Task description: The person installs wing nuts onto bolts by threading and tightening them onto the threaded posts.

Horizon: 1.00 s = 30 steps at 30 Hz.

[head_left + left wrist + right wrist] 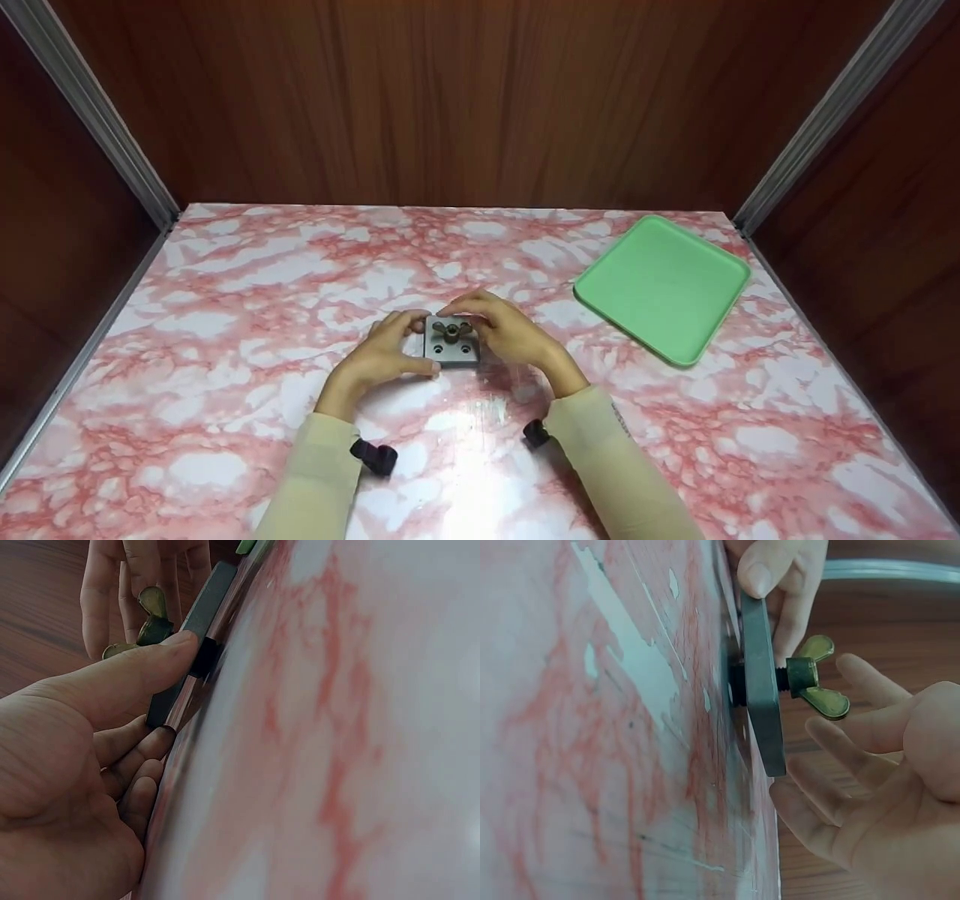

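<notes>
A small grey metal plate (pixel 451 352) with screw holes lies near the middle of the table. A brass wing nut (pixel 804 678) sits on a black threaded bolt (pixel 781 679) through the plate. Beneath, the bolt's dark head (pixel 205 658) holds the plate a little off the tabletop. My left hand (pixel 381 355) grips the plate's left side, thumb on the near edge and fingers at the far edge. Beside the wing nut, my right hand (pixel 885 787) has loosely bent, spread fingers; a small gap shows between them and the nut.
A green square tray (pixel 664 289) lies at the back right of the red-and-white marbled table (pixel 225 360). Brown wood-grain panels (pixel 450 105) with metal corner strips stand behind and at both sides. Each sleeve cuff carries a small black device (pixel 375 457).
</notes>
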Motion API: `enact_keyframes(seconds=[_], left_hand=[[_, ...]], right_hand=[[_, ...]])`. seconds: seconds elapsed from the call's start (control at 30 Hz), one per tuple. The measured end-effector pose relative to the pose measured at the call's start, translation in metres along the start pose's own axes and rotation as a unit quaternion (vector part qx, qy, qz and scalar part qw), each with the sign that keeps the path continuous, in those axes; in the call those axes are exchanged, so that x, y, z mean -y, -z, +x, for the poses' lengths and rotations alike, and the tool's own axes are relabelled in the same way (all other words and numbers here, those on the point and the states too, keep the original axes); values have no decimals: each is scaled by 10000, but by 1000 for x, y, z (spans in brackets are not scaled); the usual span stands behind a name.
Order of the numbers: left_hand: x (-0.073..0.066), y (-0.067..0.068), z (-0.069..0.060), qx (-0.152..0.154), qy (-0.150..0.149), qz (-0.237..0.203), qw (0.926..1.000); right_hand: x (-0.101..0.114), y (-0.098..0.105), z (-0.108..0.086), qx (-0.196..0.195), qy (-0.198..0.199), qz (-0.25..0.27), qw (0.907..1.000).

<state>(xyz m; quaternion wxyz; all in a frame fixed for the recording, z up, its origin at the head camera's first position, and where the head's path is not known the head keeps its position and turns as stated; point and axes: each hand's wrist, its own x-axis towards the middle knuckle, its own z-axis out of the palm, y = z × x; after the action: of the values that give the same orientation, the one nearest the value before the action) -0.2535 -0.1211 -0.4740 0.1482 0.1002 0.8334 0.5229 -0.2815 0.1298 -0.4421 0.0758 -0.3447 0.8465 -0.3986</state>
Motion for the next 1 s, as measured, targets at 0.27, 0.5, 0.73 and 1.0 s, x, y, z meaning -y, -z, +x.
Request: enact_keyframes(seconds=[0.27, 0.5, 0.73, 1.0], left_hand=[[0, 0, 1, 28, -32, 128, 9999], [-2, 0, 1, 15, 20, 195, 9998], [-3, 0, 0, -7, 26, 214, 9998], [-1, -1, 0, 33, 117, 92, 9999]], right_hand=[[0, -2, 1, 262, 224, 26, 9994], [2, -3, 1, 358, 84, -3, 9993], [0, -4, 2, 368, 158, 4, 9992], [-1, -5, 1, 390, 103, -47, 9992]])
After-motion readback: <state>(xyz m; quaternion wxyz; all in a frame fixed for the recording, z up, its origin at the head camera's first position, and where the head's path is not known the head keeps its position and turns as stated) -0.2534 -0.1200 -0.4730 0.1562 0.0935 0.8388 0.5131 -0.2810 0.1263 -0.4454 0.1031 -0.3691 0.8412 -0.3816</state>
